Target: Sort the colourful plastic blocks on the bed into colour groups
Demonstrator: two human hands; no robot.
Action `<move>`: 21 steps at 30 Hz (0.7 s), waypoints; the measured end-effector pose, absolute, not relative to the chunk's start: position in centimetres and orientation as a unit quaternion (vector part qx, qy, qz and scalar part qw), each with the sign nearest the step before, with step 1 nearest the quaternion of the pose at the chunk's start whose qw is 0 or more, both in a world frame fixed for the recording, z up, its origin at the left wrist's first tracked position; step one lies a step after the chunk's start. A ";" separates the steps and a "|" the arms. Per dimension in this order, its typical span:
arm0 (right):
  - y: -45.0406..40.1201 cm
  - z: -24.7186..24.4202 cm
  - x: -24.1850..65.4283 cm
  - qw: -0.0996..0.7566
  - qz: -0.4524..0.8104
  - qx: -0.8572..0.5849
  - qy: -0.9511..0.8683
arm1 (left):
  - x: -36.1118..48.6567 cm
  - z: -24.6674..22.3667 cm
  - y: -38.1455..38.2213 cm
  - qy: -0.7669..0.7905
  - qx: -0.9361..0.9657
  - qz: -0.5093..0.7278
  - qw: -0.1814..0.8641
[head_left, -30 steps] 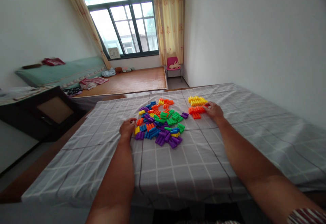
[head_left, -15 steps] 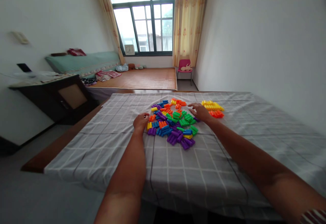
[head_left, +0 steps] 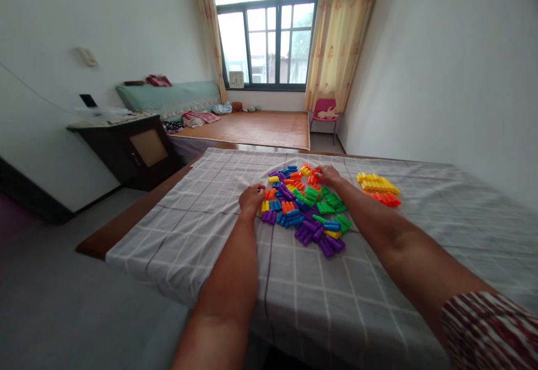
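Observation:
Colourful ribbed plastic blocks, each like a few short tubes joined side by side, lie in a loose pile before me. Purple blocks [head_left: 309,232] are nearest, green blocks [head_left: 330,204] are on the right, and blue blocks [head_left: 290,218] lie left of middle. My left hand [head_left: 251,199] rests at the pile's left edge beside a small orange block [head_left: 269,194], its fingers loosely bent and apart. At the far right of the pile, the fingers of my right hand [head_left: 330,175] close on an orange block [head_left: 313,179]; the fingertips are partly hidden.
Yellow blocks [head_left: 377,183] and orange blocks [head_left: 384,199] stand in rows to the right, apart from the pile. A grey checked cloth [head_left: 168,235] covers the table. Beyond are a bed [head_left: 264,126], a pink chair [head_left: 324,106] and a dark cabinet [head_left: 121,148].
My right hand has moved left and inward, from the pile's right side onto the orange blocks at the back. My left hand stays at the left edge. The view has turned left.

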State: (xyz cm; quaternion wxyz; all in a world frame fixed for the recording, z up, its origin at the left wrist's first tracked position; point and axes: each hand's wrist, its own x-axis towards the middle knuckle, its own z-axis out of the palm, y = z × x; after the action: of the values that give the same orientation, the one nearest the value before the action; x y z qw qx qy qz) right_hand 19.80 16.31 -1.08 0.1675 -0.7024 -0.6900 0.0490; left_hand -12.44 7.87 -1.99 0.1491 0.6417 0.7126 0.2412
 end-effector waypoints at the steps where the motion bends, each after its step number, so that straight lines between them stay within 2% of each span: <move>1: 16.0 -0.9 19.8 0.175 0.049 -0.695 -0.695 | -12.4 -2.0 7.9 0.712 0.642 0.241 0.149; 4: 14.6 -0.1 20.1 0.265 0.107 -0.648 -0.706 | -12.5 -2.1 8.0 0.710 0.646 0.236 0.148; 8: 11.0 1.1 21.6 0.446 0.309 -0.536 -0.647 | -12.6 -2.2 8.2 0.707 0.653 0.233 0.140; 11: 7.4 1.9 23.3 0.509 0.379 -0.506 -0.584 | -12.7 -2.2 8.4 0.710 0.652 0.229 0.136; 15: 2.5 2.0 24.2 0.520 0.381 -0.504 -0.574 | -12.8 -2.2 8.8 0.716 0.652 0.215 0.130; 21: -0.6 -0.8 21.2 0.461 0.298 -0.535 -0.643 | -12.8 -1.7 8.6 0.717 0.658 0.201 0.112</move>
State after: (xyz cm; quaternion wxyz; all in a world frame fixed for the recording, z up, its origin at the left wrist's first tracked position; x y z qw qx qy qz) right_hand 21.22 -0.56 -0.75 0.4609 -0.5346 -0.6426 0.2980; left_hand -12.77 8.57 -1.67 0.1123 0.6579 0.7171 0.2008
